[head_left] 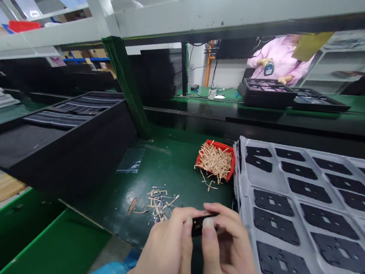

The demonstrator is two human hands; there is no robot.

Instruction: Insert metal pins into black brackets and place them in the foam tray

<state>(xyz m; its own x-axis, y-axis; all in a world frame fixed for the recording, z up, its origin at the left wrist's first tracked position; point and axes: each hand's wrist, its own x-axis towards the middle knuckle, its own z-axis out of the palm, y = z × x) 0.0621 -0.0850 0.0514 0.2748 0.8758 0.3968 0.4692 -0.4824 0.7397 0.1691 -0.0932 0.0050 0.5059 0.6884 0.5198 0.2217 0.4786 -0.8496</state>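
A small black plate (197, 226) is pinched between my two hands, low in the middle of the view. My left hand (168, 248) closes on its left end, thumb along the near side. On its right end my right hand (228, 249) grips with the thumb pressed on top. Most of the plate is hidden by the fingers. Just beyond my left hand lies a loose pile of small beige and silvery strips (159, 203). Right of my hands, a translucent white tray (277, 179) holds several flat black plates (286, 267) with cut-outs.
A red bin (233, 165) full of beige strips stands behind my hands. A clear plastic bag (131, 161) lies on the green table (165, 152). At left sits a large black box (72, 157). Across the bench a person (280, 56) holds a scanner (269, 68) over black trays (267, 95).
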